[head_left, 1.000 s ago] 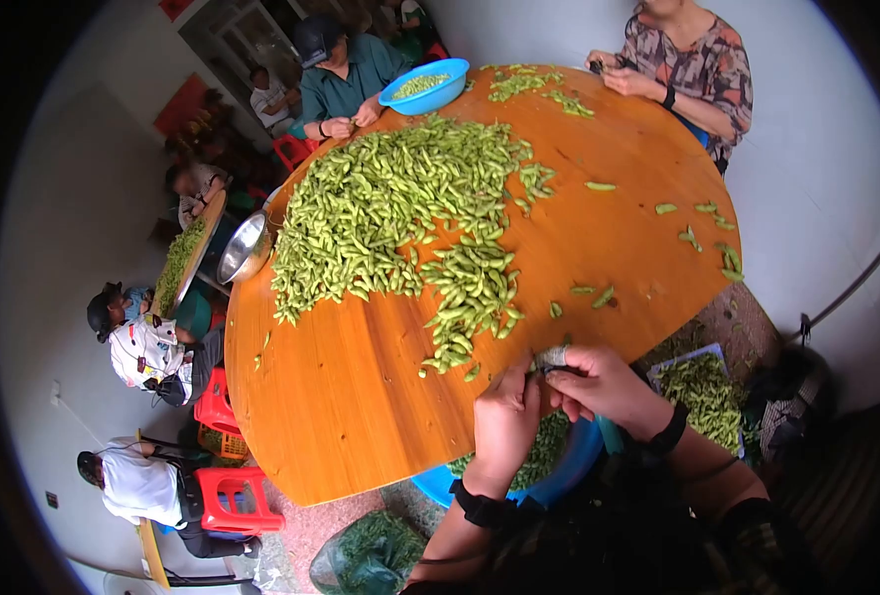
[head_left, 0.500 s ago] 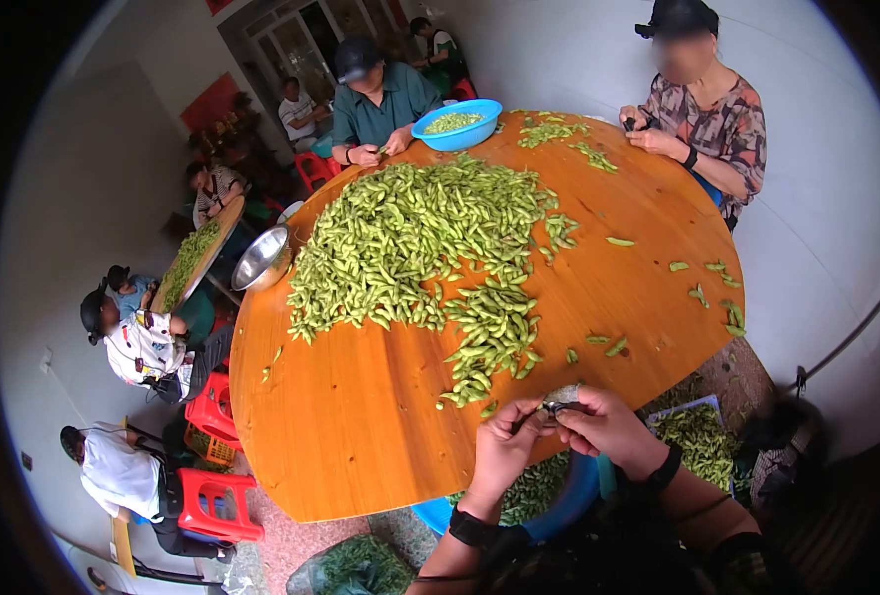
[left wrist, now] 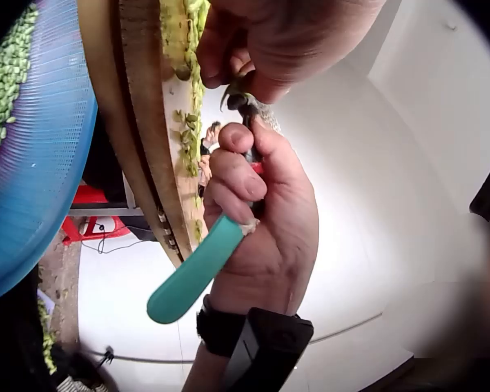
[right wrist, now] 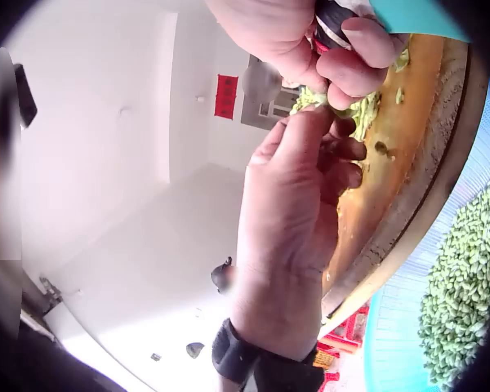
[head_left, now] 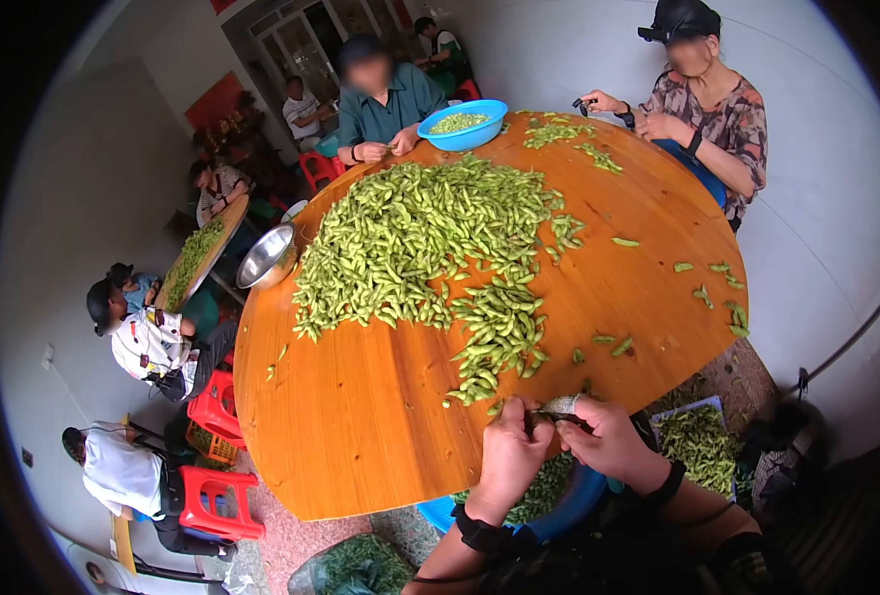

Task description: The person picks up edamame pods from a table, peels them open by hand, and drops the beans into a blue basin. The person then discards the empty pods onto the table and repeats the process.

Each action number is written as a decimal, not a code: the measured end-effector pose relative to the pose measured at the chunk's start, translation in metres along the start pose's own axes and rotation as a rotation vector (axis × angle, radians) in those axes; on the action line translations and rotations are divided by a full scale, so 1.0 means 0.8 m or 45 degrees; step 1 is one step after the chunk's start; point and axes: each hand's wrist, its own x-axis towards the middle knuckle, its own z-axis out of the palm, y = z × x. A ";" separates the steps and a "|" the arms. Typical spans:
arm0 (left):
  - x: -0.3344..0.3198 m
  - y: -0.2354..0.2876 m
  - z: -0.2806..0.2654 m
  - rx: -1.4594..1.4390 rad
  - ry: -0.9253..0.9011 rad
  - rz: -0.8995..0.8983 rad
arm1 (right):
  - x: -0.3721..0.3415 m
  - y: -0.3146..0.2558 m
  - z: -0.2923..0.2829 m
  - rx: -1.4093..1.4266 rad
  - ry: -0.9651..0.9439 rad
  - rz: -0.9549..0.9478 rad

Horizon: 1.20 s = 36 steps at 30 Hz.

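1. Left hand [head_left: 514,456]: fingertips pinching a green pod [left wrist: 231,91], largely hidden.
2. Right hand [head_left: 614,446]: fingers curled round the tool [left wrist: 194,273]; dark head, smooth teal handle, rounded end.
3. Long axis: head towards pod, handle slanting out below the fingers.
4. Both at the table's [head_left: 361,426] near edge, by the blue basin [head_left: 589,496].
5. Bare wood left of the hands.

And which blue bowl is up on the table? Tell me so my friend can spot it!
Find the big wooden table heaped with green pods. At its far edge, near the person in the dark green shirt, sits the blue bowl. The other blue tub is below the near edge.
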 end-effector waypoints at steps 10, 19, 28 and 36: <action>-0.020 0.000 -0.053 0.381 -0.233 -0.045 | 0.017 0.060 -0.078 -0.638 0.332 -0.168; 0.069 -0.008 0.021 0.564 -0.077 0.212 | 0.022 0.044 -0.082 -0.729 0.415 -0.274; 0.064 -0.009 0.020 0.286 -0.044 0.301 | 0.027 0.016 -0.057 0.116 0.001 0.277; 0.030 -0.014 0.010 -0.271 -0.069 -0.039 | 0.036 0.005 -0.022 0.300 -0.130 0.304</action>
